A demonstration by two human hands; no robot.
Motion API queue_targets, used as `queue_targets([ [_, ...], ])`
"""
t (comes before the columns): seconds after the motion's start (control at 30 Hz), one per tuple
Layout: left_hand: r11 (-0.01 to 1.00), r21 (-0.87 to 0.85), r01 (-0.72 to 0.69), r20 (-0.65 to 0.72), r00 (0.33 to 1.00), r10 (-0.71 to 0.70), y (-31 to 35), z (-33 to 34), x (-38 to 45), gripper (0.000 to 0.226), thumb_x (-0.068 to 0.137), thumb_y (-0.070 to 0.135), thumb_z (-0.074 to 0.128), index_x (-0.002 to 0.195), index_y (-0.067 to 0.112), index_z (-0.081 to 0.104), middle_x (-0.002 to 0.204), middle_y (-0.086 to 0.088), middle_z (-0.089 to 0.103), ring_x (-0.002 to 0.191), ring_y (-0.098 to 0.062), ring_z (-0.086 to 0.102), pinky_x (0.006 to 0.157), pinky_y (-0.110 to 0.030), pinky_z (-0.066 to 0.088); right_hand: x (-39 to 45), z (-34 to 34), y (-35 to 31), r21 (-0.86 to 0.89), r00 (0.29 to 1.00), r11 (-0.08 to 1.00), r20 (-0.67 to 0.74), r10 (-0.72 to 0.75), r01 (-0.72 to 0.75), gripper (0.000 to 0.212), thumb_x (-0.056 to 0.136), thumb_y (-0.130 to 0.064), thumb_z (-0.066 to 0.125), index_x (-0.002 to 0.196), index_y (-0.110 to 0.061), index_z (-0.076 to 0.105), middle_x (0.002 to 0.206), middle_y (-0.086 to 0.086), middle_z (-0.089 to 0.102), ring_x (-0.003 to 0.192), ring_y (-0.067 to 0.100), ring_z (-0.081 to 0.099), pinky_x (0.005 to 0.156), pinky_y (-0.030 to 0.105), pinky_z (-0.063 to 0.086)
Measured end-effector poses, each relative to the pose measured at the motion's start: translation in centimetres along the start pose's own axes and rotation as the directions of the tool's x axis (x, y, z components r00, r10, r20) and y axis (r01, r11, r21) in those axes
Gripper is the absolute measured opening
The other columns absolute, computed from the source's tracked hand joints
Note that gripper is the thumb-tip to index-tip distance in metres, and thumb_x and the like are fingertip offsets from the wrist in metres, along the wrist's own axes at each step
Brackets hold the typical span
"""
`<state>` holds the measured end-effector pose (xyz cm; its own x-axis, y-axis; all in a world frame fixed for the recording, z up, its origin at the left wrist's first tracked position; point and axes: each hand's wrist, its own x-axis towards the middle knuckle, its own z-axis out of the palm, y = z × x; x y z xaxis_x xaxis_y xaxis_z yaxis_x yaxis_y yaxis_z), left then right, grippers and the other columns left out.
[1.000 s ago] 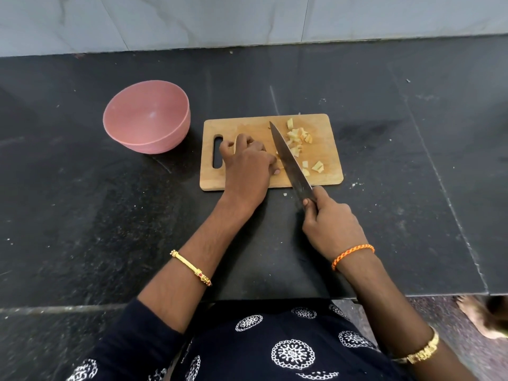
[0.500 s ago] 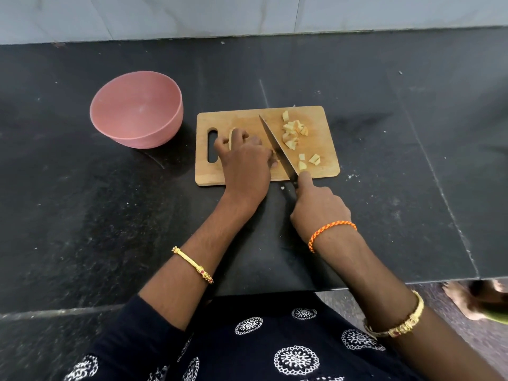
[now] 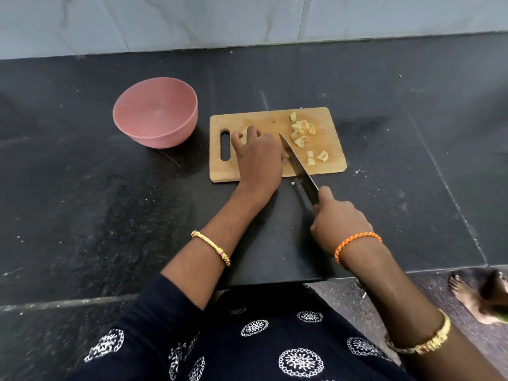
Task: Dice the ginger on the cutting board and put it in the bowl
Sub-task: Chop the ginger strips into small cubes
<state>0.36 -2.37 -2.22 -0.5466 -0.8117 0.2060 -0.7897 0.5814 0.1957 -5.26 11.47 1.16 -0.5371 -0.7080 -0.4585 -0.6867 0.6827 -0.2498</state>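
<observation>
Head view, looking down over a dark stone bench [image 3: 82,204] backed by a pale tiled wall [image 3: 192,20].

Wooden cutting board [image 3: 258,118] lying flat on the bench, handle slot toward the left. Pink bowl [image 3: 155,112] standing upright just left of the board, apart from it, nothing visible inside.

Left hand [image 3: 259,158] resting knuckles-up on the middle of the board, fingers curled down over an uncut piece of ginger [image 3: 244,131], of which only a pale sliver shows past the fingertips. Grip narrow, closed around that piece.

Right hand [image 3: 339,220] off the near edge of the board, over the bench, grip wrapped tight round the handle of a knife [image 3: 298,165], forefinger laid along the spine. Blade running diagonally up and left across the near edge of the board, tip ending just right of the left hand's knuckles, edge close beside the thumb. Whether the edge touches the wood, cannot tell.

Diced ginger pieces [image 3: 301,132] scattered on the right part of the board: a loose cluster near the far edge, three more pieces nearer, all right of the blade. One small crumb [image 3: 293,183] on the bench just off the near edge.

Gold bangle [image 3: 211,247] on the left forearm, orange braided thread [image 3: 357,242] round the right wrist. A bare foot [image 3: 478,295] on the floor at lower right.
</observation>
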Motion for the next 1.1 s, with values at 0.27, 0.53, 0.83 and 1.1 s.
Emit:
queue_targets([
  [0.27, 0.999, -0.043, -0.028, -0.011, 1.0, 0.027, -1.5, 0.6, -1.1, 0.022, 0.091, 0.032, 0.055, 0.105, 0.024, 0.071, 0.117, 0.002, 0.06, 0.133, -0.024, 0.027, 0.104, -0.046, 0.011, -1.0, -2.1, 0.3, 0.136, 0.989, 0.989, -0.146, -0.035, 0.056, 0.005, 0.098, -0.025, 0.035, 0.096, -0.019, 0.035, 0.071, 0.007, 0.042, 0.072, 0.034, 0.045, 0.066, 0.035, 0.038],
  [0.53, 0.988, -0.147, -0.039, -0.06, 0.998, 0.031, -2.4, 0.9, -1.3, 0.02, 0.091, 0.033, 0.056, 0.099, 0.027, 0.073, 0.105, 0.005, 0.063, 0.125, -0.023, 0.035, 0.103, -0.046, 0.012, 1.3, -0.4, -1.2, 0.122, 0.994, 0.991, -0.103, -0.039, 0.051, 0.02, 0.099, -0.026, 0.034, 0.113, -0.014, 0.043, 0.081, 0.01, 0.044, 0.076, 0.032, 0.047, 0.068, 0.036, 0.041],
  [0.83, 0.987, -0.151, -0.049, -0.057, 0.998, 0.041, -2.2, 0.9, -1.3, 0.019, 0.091, 0.029, 0.056, 0.097, 0.024, 0.074, 0.105, 0.004, 0.063, 0.124, -0.025, 0.035, 0.101, -0.044, 0.013, 1.8, 0.0, -1.8, 0.13, 0.995, 0.991, -0.102, -0.015, 0.028, 0.019, 0.098, -0.024, 0.034, 0.113, -0.015, 0.041, 0.083, 0.011, 0.044, 0.075, 0.031, 0.046, 0.067, 0.036, 0.039],
  [1.1, 0.992, -0.121, -0.044, -0.075, 0.997, 0.035, -1.9, 0.7, -1.3, 0.017, 0.09, 0.026, 0.058, 0.096, 0.023, 0.074, 0.102, 0.003, 0.064, 0.123, -0.024, 0.038, 0.097, -0.042, 0.013, 2.8, -1.2, -3.3, 0.07, 1.0, 0.997, -0.025, -0.01, 0.012, 0.026, 0.095, -0.02, 0.044, 0.12, -0.014, 0.038, 0.094, 0.013, 0.046, 0.082, 0.029, 0.049, 0.067, 0.036, 0.039],
])
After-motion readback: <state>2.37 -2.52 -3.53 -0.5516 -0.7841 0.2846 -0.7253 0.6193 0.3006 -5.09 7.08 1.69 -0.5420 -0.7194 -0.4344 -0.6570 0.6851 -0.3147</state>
